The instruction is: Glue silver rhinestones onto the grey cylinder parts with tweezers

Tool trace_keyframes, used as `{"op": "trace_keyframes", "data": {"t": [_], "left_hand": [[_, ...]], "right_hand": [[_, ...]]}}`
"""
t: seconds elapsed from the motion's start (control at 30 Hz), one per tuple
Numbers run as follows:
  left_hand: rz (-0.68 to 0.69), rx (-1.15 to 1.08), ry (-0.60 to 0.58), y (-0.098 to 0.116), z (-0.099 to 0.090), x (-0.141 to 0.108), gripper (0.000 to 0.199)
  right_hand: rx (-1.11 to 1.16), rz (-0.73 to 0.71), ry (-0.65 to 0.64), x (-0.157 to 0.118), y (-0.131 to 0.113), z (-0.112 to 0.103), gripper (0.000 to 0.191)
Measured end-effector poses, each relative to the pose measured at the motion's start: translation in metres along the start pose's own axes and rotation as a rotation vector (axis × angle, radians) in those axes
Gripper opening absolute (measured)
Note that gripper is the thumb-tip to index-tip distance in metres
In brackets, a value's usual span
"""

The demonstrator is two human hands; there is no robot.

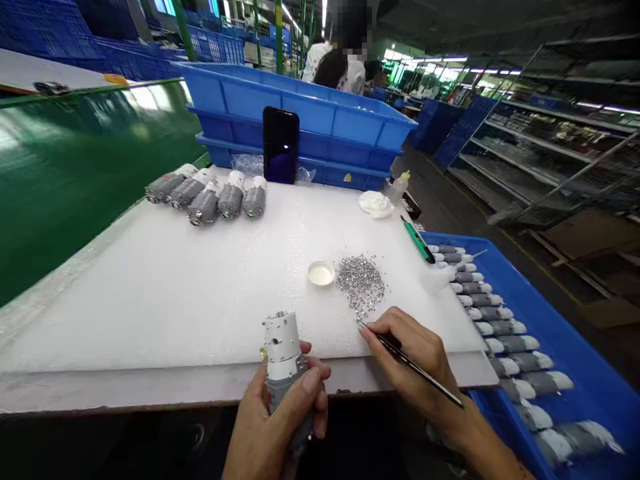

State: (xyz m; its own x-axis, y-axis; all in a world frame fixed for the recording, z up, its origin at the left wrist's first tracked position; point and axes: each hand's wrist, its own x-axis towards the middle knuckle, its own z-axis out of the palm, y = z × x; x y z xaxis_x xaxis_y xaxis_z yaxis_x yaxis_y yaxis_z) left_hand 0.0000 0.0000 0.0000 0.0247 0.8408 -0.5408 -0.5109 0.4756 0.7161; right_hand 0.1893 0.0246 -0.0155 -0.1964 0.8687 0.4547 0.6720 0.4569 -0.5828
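Observation:
My left hand [280, 417] is wrapped round a white and grey cylindrical model [283, 350], held upright at the front edge of the foam-covered table. Between the fingers of my right hand [407, 350] is a thin dark stick tool [420, 371], its tip at the lower end of a pile of small silvery pieces [361, 280]. Just left of that pile sits a small round dish [321, 273] with something pale in it. Five similar models [231, 195] lie together at the back left of the foam sheet [190, 287].
Stacked blue crates [330, 120] stand at the back, a phone [281, 145] leaning on them. Nearby are a white pad [375, 204], a small bottle [399, 187] and a green cutter [418, 240]. At right, a blue tray [565, 333] holds several models. People are beyond the crates.

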Motion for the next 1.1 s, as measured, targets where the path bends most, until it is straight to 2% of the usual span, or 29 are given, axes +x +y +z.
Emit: {"op": "trace_keyframes", "data": {"t": [0.13, 0.27, 0.47, 0.67, 0.77, 0.97, 1.1], "left_hand": [[0.010, 0.027, -0.024, 0.002, 0.003, -0.003, 0.041], [0.005, 0.041, -0.065, 0.008, 0.011, -0.003, 0.037], [-0.202, -0.184, -0.220, 0.013, 0.017, -0.004, 0.028], [-0.282, -0.282, -0.341, 0.009, 0.008, 0.001, 0.019], [-0.316, -0.355, -0.266, 0.009, 0.005, 0.000, 0.024], [-0.336, -0.521, 0.021, 0.010, 0.010, -0.007, 0.029], [-0.363, -0.577, 0.073, 0.006, 0.009, -0.006, 0.033]], "right_hand": [[0.061, 0.007, 0.003, -0.002, -0.003, -0.006, 0.012], [0.247, -0.029, -0.021, 0.002, -0.017, -0.019, 0.012], [0.455, -0.138, -0.109, 0.010, -0.031, -0.027, 0.012], [0.509, -0.159, -0.190, 0.017, -0.030, -0.026, 0.013], [0.504, -0.157, -0.160, 0.017, -0.033, -0.026, 0.013], [0.364, -0.152, -0.015, 0.009, -0.050, -0.020, 0.013], [0.290, -0.128, 0.009, 0.002, -0.058, -0.012, 0.013]]}}
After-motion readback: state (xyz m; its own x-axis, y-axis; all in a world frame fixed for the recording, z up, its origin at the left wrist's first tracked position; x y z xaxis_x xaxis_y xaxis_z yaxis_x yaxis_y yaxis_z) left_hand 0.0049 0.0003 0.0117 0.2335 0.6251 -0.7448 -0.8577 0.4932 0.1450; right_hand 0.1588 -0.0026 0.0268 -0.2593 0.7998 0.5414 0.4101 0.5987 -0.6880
